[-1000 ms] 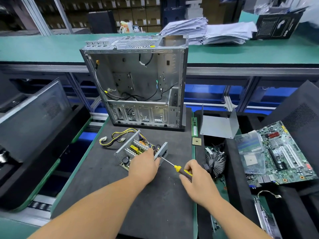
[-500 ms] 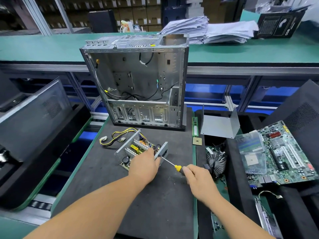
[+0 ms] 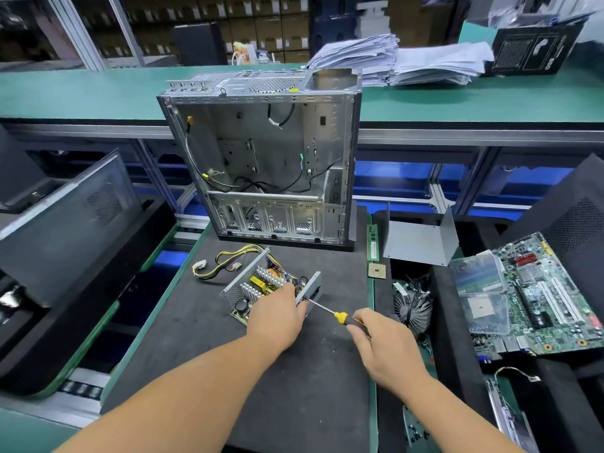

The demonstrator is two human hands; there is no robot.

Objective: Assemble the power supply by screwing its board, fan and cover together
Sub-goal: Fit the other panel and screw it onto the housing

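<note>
- On the dark mat (image 3: 294,387), the left hand (image 3: 277,317) lay over the open power supply (image 3: 261,286), fingers curled down on its near edge and holding it steady.
- Just right of that hand, the right hand (image 3: 385,344) gripped the screwdriver (image 3: 330,312) by its yellow-and-black handle, the tip touching the supply's grey end plate.
- Beyond the left hand, the supply's yellow and black cables (image 3: 225,261) trailed out, and further back stood the bare computer case (image 3: 261,158).
- Right of the right hand lay a cooler fan (image 3: 411,305) and, further right, a motherboard (image 3: 536,295).

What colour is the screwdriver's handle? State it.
Yellow and black, on the screwdriver, seen in the head view.
</note>
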